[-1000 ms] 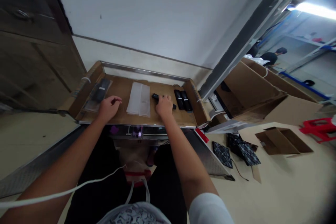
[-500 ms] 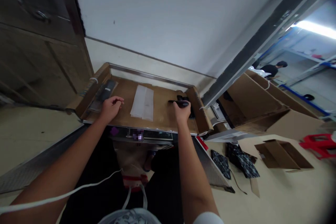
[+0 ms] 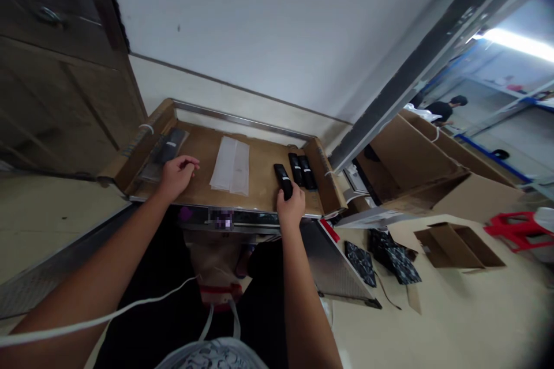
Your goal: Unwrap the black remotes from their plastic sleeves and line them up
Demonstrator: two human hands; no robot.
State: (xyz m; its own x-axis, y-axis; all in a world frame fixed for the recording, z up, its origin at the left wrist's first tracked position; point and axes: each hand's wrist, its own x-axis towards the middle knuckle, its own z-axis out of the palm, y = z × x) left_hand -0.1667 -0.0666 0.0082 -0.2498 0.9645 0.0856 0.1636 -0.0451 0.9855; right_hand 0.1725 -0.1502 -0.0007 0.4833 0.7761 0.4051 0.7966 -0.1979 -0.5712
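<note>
My right hand (image 3: 292,206) grips the lower end of a black remote control (image 3: 283,180) with a small white label, at the right part of the cardboard-lined tray (image 3: 264,196). Two more black remote controls (image 3: 302,170) lie side by side just beyond it, against the tray's right wall. At the left, my left hand (image 3: 177,177) has its fingers curled together above the tray; whether anything is pinched in them is hidden. Beside it lies a dark labelled item in a clear plastic bag (image 3: 168,149). Flat translucent white plastic sleeves (image 3: 231,166) rest between my hands.
A large open cardboard box (image 3: 415,167) stands right of the tray, with a smaller box (image 3: 459,247) and dark patterned bags (image 3: 392,256) on the floor. A red stool (image 3: 511,230) is farther right. A white cable (image 3: 142,301) crosses my left arm. Another person (image 3: 441,109) works in the background.
My right hand has drawn the remote control toward me and slightly left, away from the two others, which now show fully. My left hand stays curled beside the bagged item.
</note>
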